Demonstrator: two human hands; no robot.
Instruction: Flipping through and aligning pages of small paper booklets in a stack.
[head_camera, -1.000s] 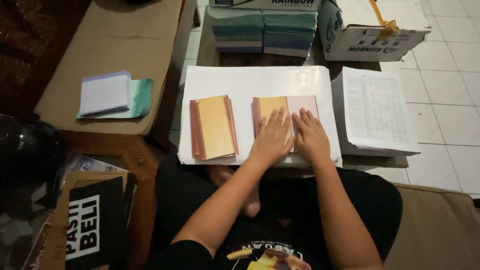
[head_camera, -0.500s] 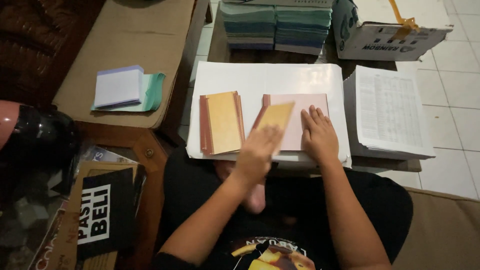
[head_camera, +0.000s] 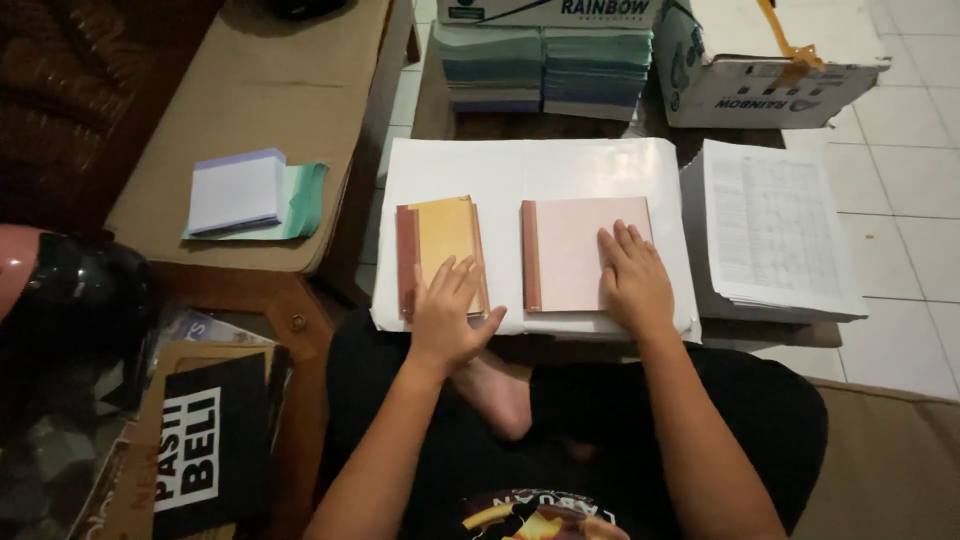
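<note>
Both hands lay flat and open, gripping nothing: the left hand (head_camera: 446, 315) on the yellow pad (head_camera: 440, 252), the right hand (head_camera: 632, 281) on the pink pad (head_camera: 572, 250) near the white board (head_camera: 520, 165)'s front edge, each pad likely light, floppy and best lifted by its stiff bound spine

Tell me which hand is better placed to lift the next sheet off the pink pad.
Right, probably. The right hand lies flat on the pink pad, fingers on its top sheet. The left hand rests on the yellow pad, apart from the pink one.

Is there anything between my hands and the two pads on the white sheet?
Nothing visible. The left hand lies flat on the yellow pad, and the right hand lies flat on the pink pad. Both pads sit side by side, apart, on the white sheet.
</note>
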